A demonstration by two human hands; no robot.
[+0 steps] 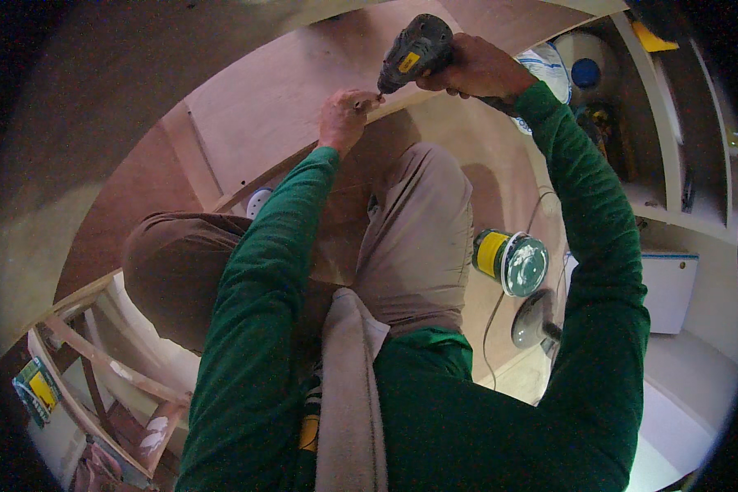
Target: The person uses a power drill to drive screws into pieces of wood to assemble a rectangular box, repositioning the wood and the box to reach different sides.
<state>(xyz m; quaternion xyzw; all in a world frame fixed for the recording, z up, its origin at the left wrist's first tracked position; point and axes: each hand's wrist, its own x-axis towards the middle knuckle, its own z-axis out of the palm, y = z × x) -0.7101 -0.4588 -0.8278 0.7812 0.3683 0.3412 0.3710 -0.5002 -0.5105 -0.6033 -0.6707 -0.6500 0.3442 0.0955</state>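
My right hand (488, 66) is wrapped round the grip of a black cordless drill (418, 51) with a yellow label. The drill's nose points down and left, toward the fingertips of my left hand (342, 120). Those fingers are pinched together at the drill's tip, beside the edge of a wooden frame. Whatever they hold there is too small to make out. Behind both hands spreads a pale wooden panel (262, 111), bordered by a narrow wooden strip (190, 156).
A green tub with a white rim (523, 264) lies right of my legs, near a cable (488, 344) and a round dark object (535, 318). Shelving (660, 107) with a large container (603, 61) stands at right. A paint-marked wooden frame (111, 369) occupies the lower left. A towel (348, 402) hangs at my waist.
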